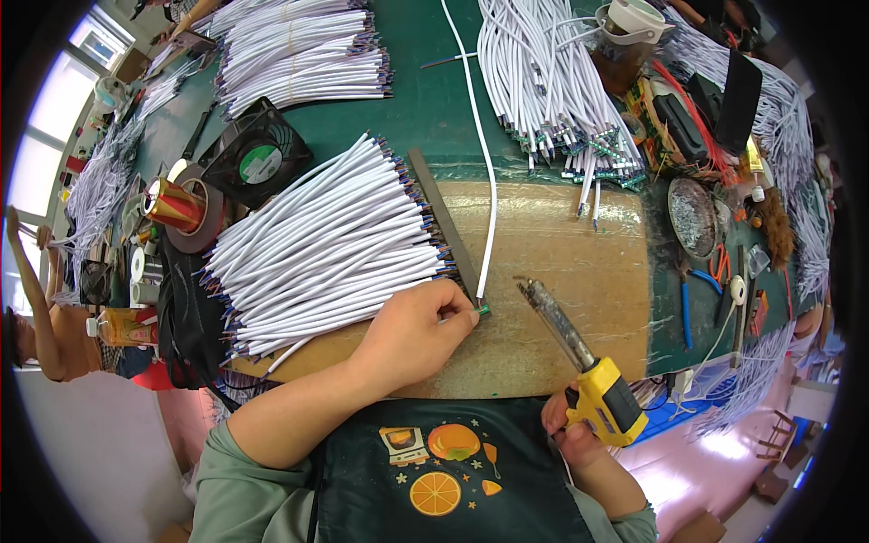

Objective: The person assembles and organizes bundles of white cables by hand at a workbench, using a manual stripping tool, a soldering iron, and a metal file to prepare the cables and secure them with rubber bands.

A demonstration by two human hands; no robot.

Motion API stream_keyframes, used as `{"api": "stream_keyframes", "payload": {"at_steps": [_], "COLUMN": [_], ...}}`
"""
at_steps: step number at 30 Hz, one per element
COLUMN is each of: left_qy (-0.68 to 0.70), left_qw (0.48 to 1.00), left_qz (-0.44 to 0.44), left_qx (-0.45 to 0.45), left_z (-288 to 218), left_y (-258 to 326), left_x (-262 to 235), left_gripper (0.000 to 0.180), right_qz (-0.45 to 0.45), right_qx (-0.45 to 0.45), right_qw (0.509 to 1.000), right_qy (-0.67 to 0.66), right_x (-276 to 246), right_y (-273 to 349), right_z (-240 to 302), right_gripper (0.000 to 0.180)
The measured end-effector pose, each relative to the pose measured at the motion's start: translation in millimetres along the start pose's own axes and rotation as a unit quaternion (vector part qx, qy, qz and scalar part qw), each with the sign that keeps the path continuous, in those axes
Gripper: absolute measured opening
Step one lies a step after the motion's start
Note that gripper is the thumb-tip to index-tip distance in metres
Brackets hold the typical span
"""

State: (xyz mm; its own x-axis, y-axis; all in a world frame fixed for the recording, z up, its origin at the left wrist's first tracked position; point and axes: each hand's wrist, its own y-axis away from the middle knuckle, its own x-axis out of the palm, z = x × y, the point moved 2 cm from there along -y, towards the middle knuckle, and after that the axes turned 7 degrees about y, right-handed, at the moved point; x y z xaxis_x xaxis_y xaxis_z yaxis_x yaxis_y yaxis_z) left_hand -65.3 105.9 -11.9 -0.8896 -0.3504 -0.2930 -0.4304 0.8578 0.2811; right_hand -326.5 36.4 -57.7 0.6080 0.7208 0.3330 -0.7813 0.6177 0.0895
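Observation:
My left hand (415, 328) is closed in a pinch, its fingertips on a small green circuit board (484, 310) just above the brown work board. The lower end of a long white cable (491, 213) meets that little board; whether the wires are joined to it is too small to tell. In my right hand (572, 436) is a yellow and black soldering gun (608, 398), its dark metal tip pointing up and left, apart from the circuit board. Left of the cable lies a thick stack of cut white cables (326, 249) with bared, coloured wire ends, beside a dark metal bar (444, 222).
The brown work board (570, 244) lies on a green table. A black fan (258, 156) and tape roll (195, 217) stand left. More cable bundles (299, 54) and board-ended cables (552, 100) lie behind. Right are a round metal dish (695, 217) and blue-handled pliers (686, 312). Other people sit nearby.

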Motion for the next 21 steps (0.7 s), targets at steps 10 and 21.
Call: {"api": "stream_keyframes", "payload": {"at_steps": [10,21], "left_qy": [-0.013,0.106], "left_qw": [0.951,0.993], "left_qz": [0.233,-0.013], "left_qx": [0.202,-0.057], "left_z": [-36.7,1.4], "left_y": [48.0,5.4], "left_x": [15.1,-0.7], "left_gripper": [0.016,0.016], "right_qz": [0.093,0.016], "right_qx": [-0.122,-0.105], "right_qw": [0.961,0.954], "right_qy": [0.231,0.279], "right_x": [9.8,10.3], "right_y": [-72.6,-46.6], "right_z": [24.0,6.1], "right_gripper": [0.058,0.04]}}
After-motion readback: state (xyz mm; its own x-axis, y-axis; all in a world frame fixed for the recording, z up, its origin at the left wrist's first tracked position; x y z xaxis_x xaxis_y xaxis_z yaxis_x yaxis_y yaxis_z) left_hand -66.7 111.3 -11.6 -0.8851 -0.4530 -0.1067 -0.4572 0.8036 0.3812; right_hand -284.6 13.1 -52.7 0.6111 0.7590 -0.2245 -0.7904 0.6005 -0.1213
